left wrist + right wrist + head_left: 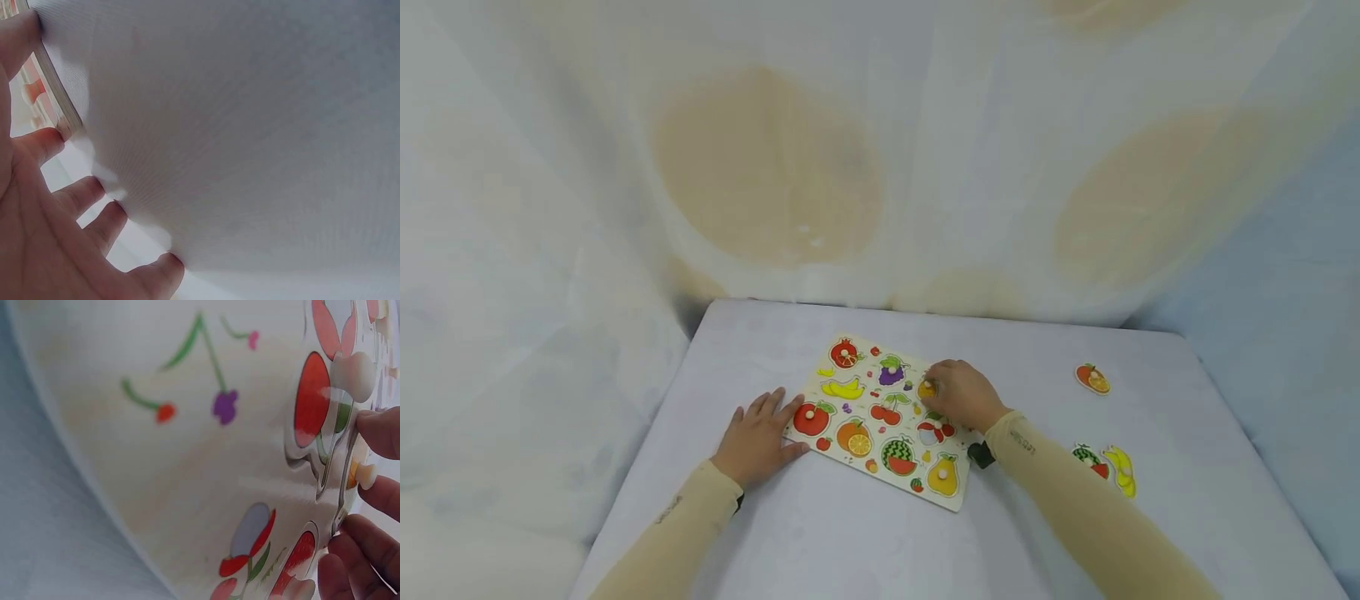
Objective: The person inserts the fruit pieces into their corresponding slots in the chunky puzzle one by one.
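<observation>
A white wooden fruit puzzle board [880, 482] lies slanted on the table, with several knobbed pieces in it, among them a red apple [809, 419] and a yellow pear [942, 477]. My left hand [758, 442] rests flat at the board's left edge, fingers spread; its thumb and index finger [47, 142] touch the edge. At the board's upper right corner, my right hand [964, 394] holds an orange-yellow puzzle piece [927, 389] in curled fingers. The piece's pale knob [367, 475] shows beside the fingertips in the right wrist view. My hand partly hides this piece.
Right of the board lie a loose orange piece [1092, 379], a watermelon piece [1090, 460] and a banana piece [1121, 472], the last two below my right forearm's far side. A patterned cloth [895, 167] hangs behind the white-covered table [820, 542].
</observation>
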